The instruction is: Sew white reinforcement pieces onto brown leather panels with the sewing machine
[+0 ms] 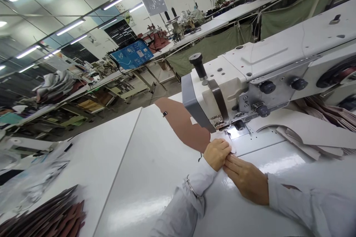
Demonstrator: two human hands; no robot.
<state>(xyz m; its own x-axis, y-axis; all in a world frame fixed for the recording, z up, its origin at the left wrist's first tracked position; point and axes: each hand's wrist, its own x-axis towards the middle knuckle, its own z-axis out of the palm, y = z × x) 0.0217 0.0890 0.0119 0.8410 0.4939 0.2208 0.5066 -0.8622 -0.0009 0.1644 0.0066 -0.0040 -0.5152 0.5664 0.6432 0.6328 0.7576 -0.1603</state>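
My left hand [217, 153] is closed, its fingers curled over a pale fabric piece [226, 140] in front of the sewing machine's needle area. Against it lies my right hand [247, 180], fingers pressed together at the near edge of the same piece. The piece reaches under the presser foot [226, 130], beside a lit patch; my fingers cover much of it. Just beyond my left hand a curved brown piece [183, 124] lies flat on the white table [139, 177], with a small black clip-like bit on its edge. The white sewing machine [230, 81] stands over the work.
Stacked brown pieces [61, 214] lie at the lower left, near clear plastic sheeting [36, 181]. Pale and brown cut pieces [308, 126] sit under the machine arm on the right. Farther back are other workbenches and a blue printed panel [132, 54].
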